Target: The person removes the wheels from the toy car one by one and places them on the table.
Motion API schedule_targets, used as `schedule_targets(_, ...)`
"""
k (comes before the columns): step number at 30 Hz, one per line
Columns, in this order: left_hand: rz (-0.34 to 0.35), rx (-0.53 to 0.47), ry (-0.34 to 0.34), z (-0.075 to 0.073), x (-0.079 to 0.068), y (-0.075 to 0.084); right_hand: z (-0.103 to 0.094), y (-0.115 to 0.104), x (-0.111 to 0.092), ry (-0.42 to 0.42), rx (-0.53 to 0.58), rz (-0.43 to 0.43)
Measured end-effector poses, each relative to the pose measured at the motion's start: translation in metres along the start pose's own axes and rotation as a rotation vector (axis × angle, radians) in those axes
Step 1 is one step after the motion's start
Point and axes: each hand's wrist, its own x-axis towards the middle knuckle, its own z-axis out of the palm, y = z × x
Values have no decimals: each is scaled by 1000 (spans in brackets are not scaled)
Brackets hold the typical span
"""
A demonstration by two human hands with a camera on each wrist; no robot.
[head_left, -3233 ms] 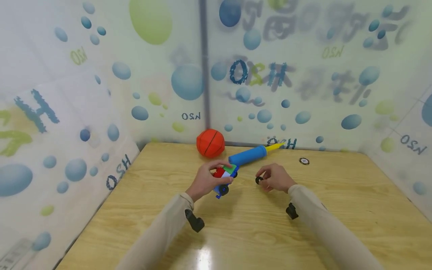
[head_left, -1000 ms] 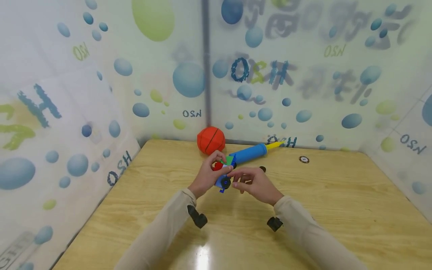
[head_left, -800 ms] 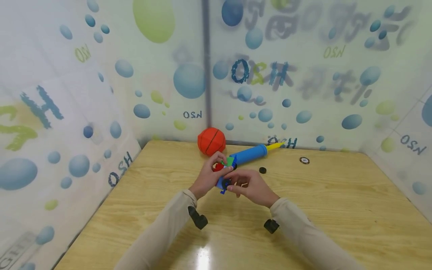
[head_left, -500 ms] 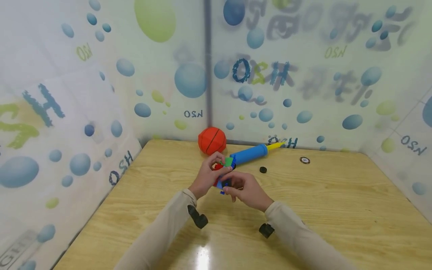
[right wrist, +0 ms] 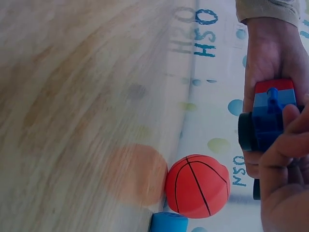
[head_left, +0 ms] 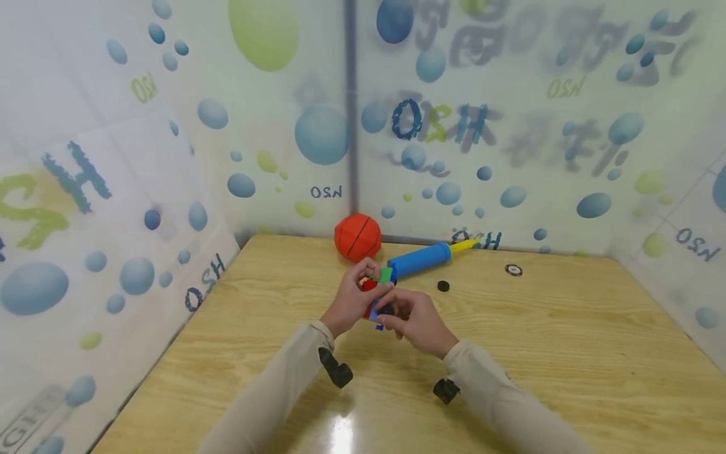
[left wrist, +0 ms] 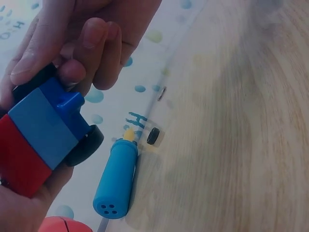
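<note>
My left hand (head_left: 351, 302) grips a small toy car (left wrist: 43, 128) of red, light blue, dark blue and green blocks, holding it above the table. One black wheel (left wrist: 86, 145) shows on the car's axle in the left wrist view. At the car's near end, my right hand (head_left: 420, 325) pinches another black wheel (head_left: 387, 309) between thumb and fingers. The fingers partly hide this wheel. The right wrist view shows the car (right wrist: 273, 111) lying in the left palm, with the right fingers curled at its side. A loose black wheel (head_left: 443, 285) lies on the table to the right.
Behind the hands, an orange-red ball (head_left: 357, 238) printed like a basketball sits near the wall. A blue hand pump (head_left: 420, 260) with a yellow tip lies beside it. Farther right is a round dark-and-white chip (head_left: 513, 270) on the wooden table (head_left: 567, 353).
The right hand has moved left from where it held a black wheel and now pinches a wheel at the car. A loose wheel has come into view on the table.
</note>
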Motion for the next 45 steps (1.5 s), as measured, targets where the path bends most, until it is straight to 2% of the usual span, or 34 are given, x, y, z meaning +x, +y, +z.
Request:
schedule_targets(6, 4, 25, 7, 3, 0, -1, 1, 4, -1, 22, -12, -19)
schedule_targets(12, 25, 32, 10, 5, 2, -1, 0, 4, -2, 43, -84, -42)
schedule_targets(14, 30, 43, 7, 5, 3, -1, 0, 3, -3, 55, -113, -84)
schedule_targets(17, 32, 67, 17, 3, 5, -1, 0, 4, -4, 71, -238, -213)
schedule_targets(19, 24, 79, 28, 0, 5, -2, -2, 3, -5, 80, -279, -247)
schedule_targets(21, 4, 75, 35, -4, 5, -3, -8, 1, -4, 74, -276, -228)
schedule_targets(25, -69, -41, 6, -12, 2, -5, -29, -3, -4, 48, -173, -86)
schedule_targets(28, -113, -152, 6, -16, 1, -4, -45, 0, -3, 11, -207, -61)
schedule_targets(30, -128, -189, 22, -17, 2, -3, -55, 4, -3, -11, -246, -55)
schedule_targets(33, -140, -191, 39, -16, 0, -1, -69, 13, -3, -11, -320, -31)
schedule_targets(38, -134, -152, 33, -14, 0, 2, -91, 31, -2, 42, -466, 36)
schedule_targets(45, -117, -176, 13, -14, -2, 0, -112, 55, -2, 63, -450, 147)
